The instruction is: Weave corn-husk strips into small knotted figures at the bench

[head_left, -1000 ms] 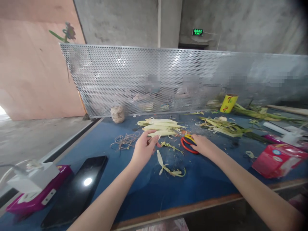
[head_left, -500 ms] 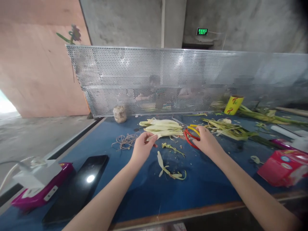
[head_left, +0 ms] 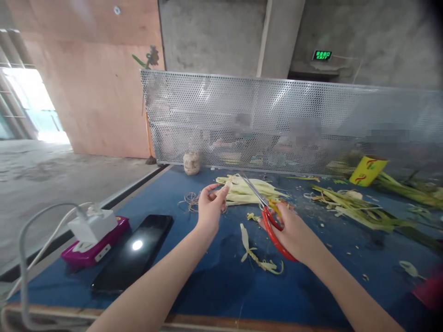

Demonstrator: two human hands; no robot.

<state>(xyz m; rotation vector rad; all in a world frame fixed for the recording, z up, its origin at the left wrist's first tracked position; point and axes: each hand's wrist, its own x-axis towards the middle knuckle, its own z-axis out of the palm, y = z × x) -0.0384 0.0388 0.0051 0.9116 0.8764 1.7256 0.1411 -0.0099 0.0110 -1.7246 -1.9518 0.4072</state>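
Note:
My right hand grips red-and-yellow-handled scissors, lifted off the blue table, blades pointing up and left toward a pile of pale yellow leaf strips. My left hand is raised just left of that pile, thumb and fingers pinched on the end of a pale strip. A knotted leaf scrap lies on the table between my forearms.
A black phone and a magenta box with a white charger sit at the left. A twine ball and loose twine are near the perforated metal screen. Green leaves and a yellow cup are at the right.
My right hand has picked the scissors up from the table and raised them. My left hand stays pinched near the strip pile. The view has swung to the left.

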